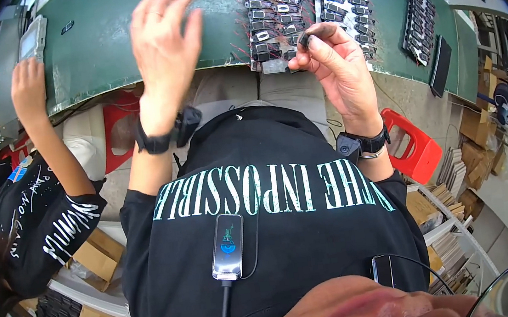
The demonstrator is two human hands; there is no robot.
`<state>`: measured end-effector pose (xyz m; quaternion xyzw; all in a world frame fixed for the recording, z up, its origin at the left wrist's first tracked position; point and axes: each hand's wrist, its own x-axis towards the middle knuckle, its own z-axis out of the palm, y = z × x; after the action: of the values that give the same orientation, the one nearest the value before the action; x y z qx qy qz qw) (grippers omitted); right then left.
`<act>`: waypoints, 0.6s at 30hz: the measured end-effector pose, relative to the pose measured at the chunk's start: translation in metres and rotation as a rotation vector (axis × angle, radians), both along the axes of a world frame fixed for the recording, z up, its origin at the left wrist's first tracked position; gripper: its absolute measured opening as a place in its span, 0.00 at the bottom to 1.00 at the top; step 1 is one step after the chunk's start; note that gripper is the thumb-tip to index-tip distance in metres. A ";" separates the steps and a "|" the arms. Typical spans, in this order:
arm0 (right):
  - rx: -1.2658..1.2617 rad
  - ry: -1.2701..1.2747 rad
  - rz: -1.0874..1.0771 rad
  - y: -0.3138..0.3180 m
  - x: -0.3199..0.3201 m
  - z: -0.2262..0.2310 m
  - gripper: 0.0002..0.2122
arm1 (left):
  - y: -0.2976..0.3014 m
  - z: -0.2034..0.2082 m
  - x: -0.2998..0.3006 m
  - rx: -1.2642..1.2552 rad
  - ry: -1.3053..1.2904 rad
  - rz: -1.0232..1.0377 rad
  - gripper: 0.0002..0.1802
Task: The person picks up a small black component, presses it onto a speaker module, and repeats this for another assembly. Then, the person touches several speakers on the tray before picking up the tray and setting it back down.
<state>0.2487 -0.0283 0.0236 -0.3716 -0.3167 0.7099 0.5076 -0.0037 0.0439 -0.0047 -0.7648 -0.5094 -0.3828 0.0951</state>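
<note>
The small black piece is dark and compact, mostly hidden by the fingers around it, so its full shape cannot be made out. It sits above the near edge of the green counter, beside the closest rows of black parts, which have thin red wires. The right hand pinches it between thumb and fingertips, palm turned inward, forearm reaching up from below. The left hand is raised over the counter, well apart from the piece, back of the hand showing, fingers loosely bent, thumb spread, with nothing visible in its grasp. Farther right lie more black modules on white sheets.
</note>
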 end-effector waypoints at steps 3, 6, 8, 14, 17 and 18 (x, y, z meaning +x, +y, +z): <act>0.049 -0.018 -0.015 0.001 -0.003 -0.003 0.07 | -0.033 0.028 0.026 -0.378 -0.356 -0.420 0.10; 0.056 -0.100 0.002 0.000 -0.005 -0.003 0.07 | -0.046 0.034 0.041 -0.516 -0.500 -0.465 0.09; 0.059 -0.142 0.011 -0.001 -0.006 -0.004 0.07 | -0.049 0.033 0.041 -0.585 -0.574 -0.486 0.09; 0.086 -0.174 -0.006 -0.004 -0.011 -0.006 0.08 | -0.051 0.030 0.038 -0.634 -0.585 -0.500 0.07; 0.119 -0.236 -0.015 -0.005 -0.013 -0.003 0.07 | -0.052 0.032 0.037 -0.645 -0.572 -0.503 0.07; 0.148 -0.291 -0.018 -0.006 -0.014 -0.002 0.07 | -0.052 0.032 0.036 -0.646 -0.555 -0.511 0.07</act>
<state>0.2351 -0.0341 0.0212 -0.4346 -0.4350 0.6190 0.4886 0.0325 -0.0084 0.0277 -0.7248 -0.4042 -0.4059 -0.3828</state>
